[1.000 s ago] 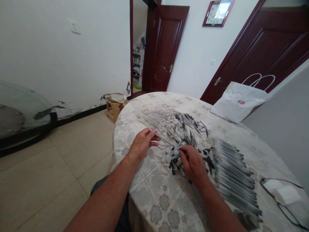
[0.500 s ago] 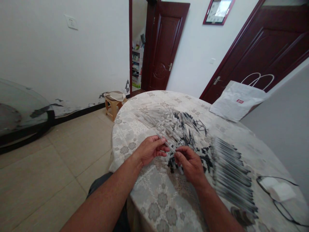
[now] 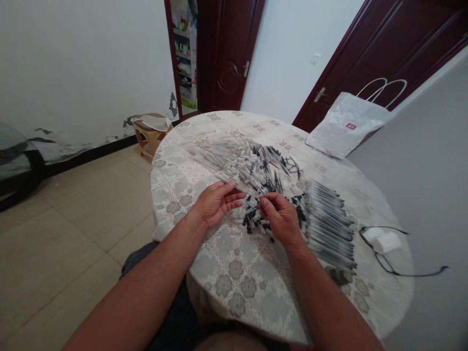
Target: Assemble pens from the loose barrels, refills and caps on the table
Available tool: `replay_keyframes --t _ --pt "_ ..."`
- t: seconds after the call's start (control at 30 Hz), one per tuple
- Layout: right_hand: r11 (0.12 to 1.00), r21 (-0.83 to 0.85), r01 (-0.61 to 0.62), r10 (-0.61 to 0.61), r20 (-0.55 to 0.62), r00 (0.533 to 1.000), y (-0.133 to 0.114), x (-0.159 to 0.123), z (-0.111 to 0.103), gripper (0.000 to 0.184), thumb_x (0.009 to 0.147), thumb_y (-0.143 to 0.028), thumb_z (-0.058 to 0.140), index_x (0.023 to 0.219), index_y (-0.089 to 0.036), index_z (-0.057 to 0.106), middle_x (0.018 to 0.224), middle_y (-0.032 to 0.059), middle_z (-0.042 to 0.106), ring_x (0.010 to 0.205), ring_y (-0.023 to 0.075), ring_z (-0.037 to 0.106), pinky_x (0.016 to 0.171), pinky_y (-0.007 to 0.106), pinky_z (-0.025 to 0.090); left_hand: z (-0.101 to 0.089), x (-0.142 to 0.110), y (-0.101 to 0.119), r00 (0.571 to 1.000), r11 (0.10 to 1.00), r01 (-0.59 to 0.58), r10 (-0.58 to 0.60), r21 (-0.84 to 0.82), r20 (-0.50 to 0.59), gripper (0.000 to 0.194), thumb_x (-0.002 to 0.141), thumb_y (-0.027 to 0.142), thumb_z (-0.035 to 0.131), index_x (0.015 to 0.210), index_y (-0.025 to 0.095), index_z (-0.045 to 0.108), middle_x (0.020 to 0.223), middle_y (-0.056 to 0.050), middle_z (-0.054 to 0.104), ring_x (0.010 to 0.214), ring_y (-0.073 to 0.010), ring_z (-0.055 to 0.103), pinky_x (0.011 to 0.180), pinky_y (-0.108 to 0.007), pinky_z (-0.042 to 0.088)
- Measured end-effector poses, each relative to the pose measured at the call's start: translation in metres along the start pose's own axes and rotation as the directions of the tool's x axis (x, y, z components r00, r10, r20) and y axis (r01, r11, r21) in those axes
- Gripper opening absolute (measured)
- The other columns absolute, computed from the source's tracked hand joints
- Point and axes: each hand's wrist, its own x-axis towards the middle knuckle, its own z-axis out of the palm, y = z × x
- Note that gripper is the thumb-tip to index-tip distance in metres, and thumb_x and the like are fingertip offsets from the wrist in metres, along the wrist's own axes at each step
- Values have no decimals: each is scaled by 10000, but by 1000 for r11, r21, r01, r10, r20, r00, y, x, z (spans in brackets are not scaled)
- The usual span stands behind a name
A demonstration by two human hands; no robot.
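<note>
In the head view, I have the left hand [image 3: 215, 202] lightly pinching a slim, straight, translucent pale plastic tube [image 3: 240, 187] between thumb and forefinger, the other fingers loosely curled; that tube slants over the near edge of a loose heap of similar pale plastic tubes [image 3: 215, 151], its right end pointing towards the right hand [image 3: 281, 214]. There, thumb and forefinger are drawn together; whether anything sits between them, I cannot tell. Small black and pale plastic end pieces [image 3: 250, 214] lie just beneath and to the left of these fingertips; thin dark rods [image 3: 278, 183] lie beyond them, and a neat row of dark-tipped clear pens [image 3: 329, 219] lies to the right on the grey floral tablecloth [image 3: 241, 282]. To handle it well, I would keep the left pinch light, since so thin a tube probably rolls easily; I would steady the wrists, hold the tube in line with the right fingertips and keep both hands clear of the row.
</note>
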Motion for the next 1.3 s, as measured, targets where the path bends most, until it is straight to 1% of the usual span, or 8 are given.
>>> replay_keyframes --t 0.1,0.23,0.5,0.63,0.83,1.0,1.17,1.3 --pt "938 -311 152 -104 164 981 -5 2 -11 145 946 -329 620 973 -207 692 823 13 683 715 147 609 687 268 465 -4 4 6 994 996 -64 58 -57 -92 79 903 159 668 845 122 629 779 -76 743 746 -187 752 642 -271 617" --pt "803 -445 396 -164 474 865 -17 -2 -13 111 948 -222 596 980 -198 700 910 43 666 848 169 614 785 286 456 -9 8 8 976 988 -138 123 -73 -182 85 900 190 677 862 129 631 785 -71 745 749 -179 749 653 -266 612" --pt "544 -626 558 26 678 735 -36 -19 23 122 978 -283 583 984 -221 687 977 46 635 812 169 626 687 264 421 -8 9 4 969 985 -164 150 -55 -198 125 883 212 708 869 131 613 810 -79 740 771 -183 751 634 -250 606" --pt "479 -682 553 74 659 749 -37 -20 33 115 980 -256 562 936 -208 657 977 47 633 777 161 620 641 259 397 -8 8 2 973 986 -159 150 -42 -174 142 881 218 714 872 132 601 839 -85 743 778 -186 752 627 -252 608" --pt "624 -631 461 -70 542 837 -29 -16 22 95 986 -232 535 1045 -196 601 1055 70 611 885 178 612 754 269 451 -8 7 3 974 986 -163 158 -20 -165 163 870 224 731 871 138 593 844 -82 745 767 -188 751 621 -258 606" --pt "661 -657 363 -146 362 920 -10 -6 3 123 994 -230 512 1080 -194 593 1032 86 644 906 204 615 800 295 460 -8 6 5 971 986 -166 163 -4 -175 151 883 226 716 849 139 598 861 -92 748 778 -187 749 624 -256 602" --pt "551 -802 228 -87 217 972 8 4 -12 195 1004 -258 515 1147 -201 635 1084 107 662 967 226 630 816 307 458 -8 7 2 970 985 -171 171 17 -171 183 859 250 746 849 144 598 871 -90 749 784 -189 747 628 -260 598" --pt "477 -859 185 -4 208 978 8 5 -15 212 989 -256 554 1172 -206 647 1110 97 649 956 218 637 798 294 451 -7 8 2 971 985 -166 170 37 -170 182 847 244 751 857 144 600 863 -82 746 773 -184 741 614 -257 591"
